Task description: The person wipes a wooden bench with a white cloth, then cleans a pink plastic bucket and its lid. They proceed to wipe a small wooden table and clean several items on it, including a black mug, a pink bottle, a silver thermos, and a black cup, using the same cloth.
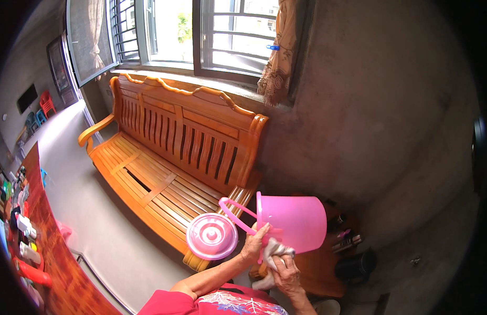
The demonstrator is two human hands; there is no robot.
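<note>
A pink plastic bucket (296, 221) lies tipped on its side in the air, its mouth toward the left and its handle swung out that way. My left hand (254, 244) grips the bucket's rim close to the handle joint. In my right hand (288, 274) is a bunched whitish cloth (275, 253), held against the lower rim with part of it hanging below. The pink round lid (211, 236), with a knob in its middle, rests on the near right end of the wooden bench (165, 184).
Right of the bench stands a low wooden table (319, 273) bearing a black cylindrical container (356, 264) and small items. A reddish table (60, 247) with many bottles and boxes runs along the left. Behind the bench are an open window (170, 31) and a curtain (279, 52).
</note>
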